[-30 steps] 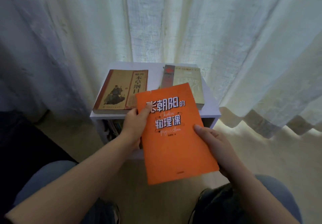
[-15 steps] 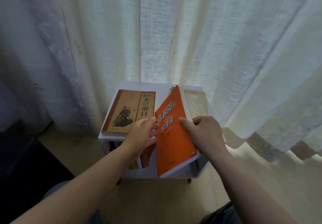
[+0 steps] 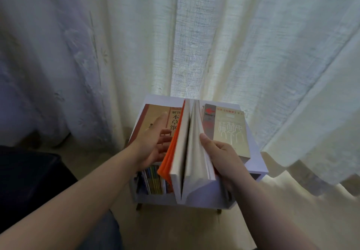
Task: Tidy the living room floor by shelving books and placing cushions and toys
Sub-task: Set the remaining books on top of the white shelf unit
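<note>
Against the pale woven curtain [image 3: 224,35] stands a small white wooden shelf unit [image 3: 254,164], with a tan hardback [image 3: 152,115] and a beige paperback [image 3: 229,129] flat on top and thin spines [image 3: 153,181] packed below. Held above its front edge, the orange-covered paperback [image 3: 191,148] gapes open, edge-on. The right hand [image 3: 224,158] grips one half, thumb on the pages; the left hand [image 3: 153,148] lies flat-fingered against the cover. Shelved like this, loose pages would likely crumple, and the unpinched left half could flop free.
</note>
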